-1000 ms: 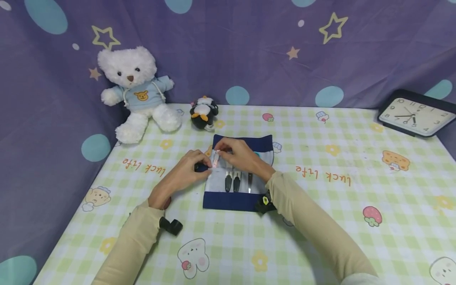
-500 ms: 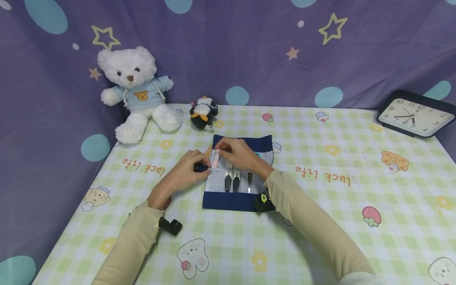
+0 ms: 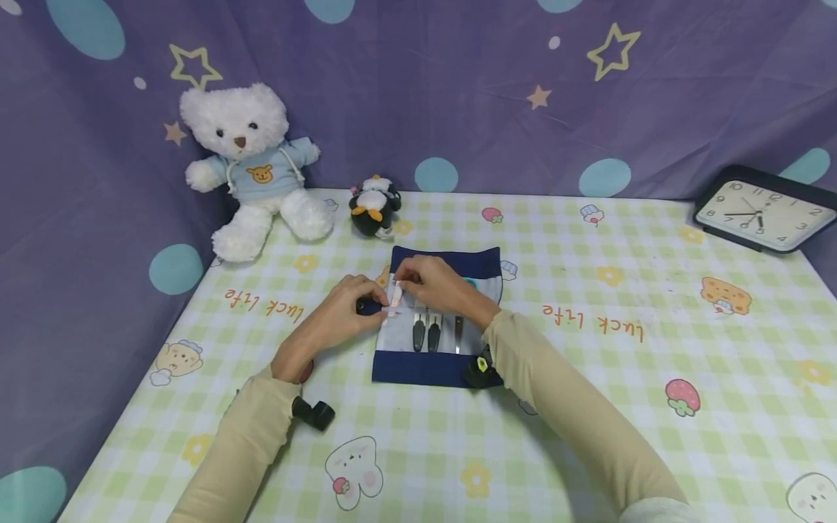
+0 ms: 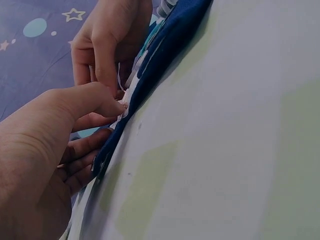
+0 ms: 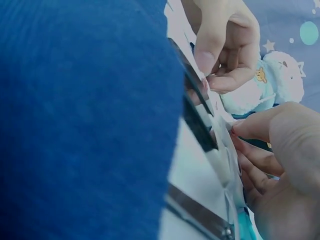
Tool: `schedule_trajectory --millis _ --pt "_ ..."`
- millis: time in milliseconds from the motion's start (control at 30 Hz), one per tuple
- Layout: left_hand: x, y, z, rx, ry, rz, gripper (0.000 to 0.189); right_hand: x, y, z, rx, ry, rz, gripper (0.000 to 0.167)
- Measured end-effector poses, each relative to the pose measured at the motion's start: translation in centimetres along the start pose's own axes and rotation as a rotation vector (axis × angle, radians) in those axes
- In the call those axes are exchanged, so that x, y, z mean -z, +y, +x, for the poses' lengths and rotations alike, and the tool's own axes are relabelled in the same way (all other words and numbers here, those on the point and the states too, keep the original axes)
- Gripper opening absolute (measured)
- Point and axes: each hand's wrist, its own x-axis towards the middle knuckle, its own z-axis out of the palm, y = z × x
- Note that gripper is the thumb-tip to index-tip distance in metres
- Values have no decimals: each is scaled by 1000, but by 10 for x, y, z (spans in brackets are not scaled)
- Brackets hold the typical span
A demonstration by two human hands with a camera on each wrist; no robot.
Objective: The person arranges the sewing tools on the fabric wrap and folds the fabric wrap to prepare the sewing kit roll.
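Note:
A navy-and-grey fabric tool pouch [image 3: 418, 368] lies unrolled on the table. At its left side my left hand [image 3: 341, 309] pinches the edge, with navy cloth between thumb and fingers in the left wrist view. From above, my right hand [image 3: 437, 282] pinches the top of a slim white strip with pink marks [image 3: 396, 293]; its exact kind is unclear. The strip's lower end lies at the pocket edge beside my left fingertips. Two dark-handled tools [image 3: 426, 335] and a slim metal tool [image 3: 459, 335] sit in the pouch. My right hand hides part of the upper row.
A white teddy bear [image 3: 261, 174] sits at the back left, beside a penguin plush [image 3: 374, 208]. A black-framed clock [image 3: 761, 211] stands at the back right. A checked cloth [image 3: 588, 436] covers the table, and a purple curtain [image 3: 497, 87] hangs behind.
The right hand and the white strip have shifted slightly toward the front of the pouch, the strip's lower end now reaching past the pocket edge. The left hand keeps its place.

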Motion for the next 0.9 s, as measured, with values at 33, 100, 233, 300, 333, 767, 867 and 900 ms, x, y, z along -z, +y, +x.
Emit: schedule_trajectory --millis 33,100,233,300,333,767,867,900 --pt "0 0 0 -3 0 -1 9 0 0 0 8 -4 -14 14" --pt "0 -1 0 -12 0 -2 9 -1 0 0 23 -8 -39 14" --pt "-1 0 -1 -16 -1 -9 9 -2 1 0 38 3 -53 15" --pt "-1 0 -1 -12 -4 -13 9 -2 1 0 41 5 -51 15" --pt "-1 0 -1 -10 -5 -14 9 -2 1 0 42 5 -51 15" --pt "0 0 -2 -6 -9 -18 9 -3 0 -2 78 -19 -48 16" --pt "0 1 -2 -2 -11 -19 9 -3 0 -3 86 -21 -51 16" --pt "0 1 -2 -1 -10 -22 9 -2 0 -3 87 -22 -55 16"
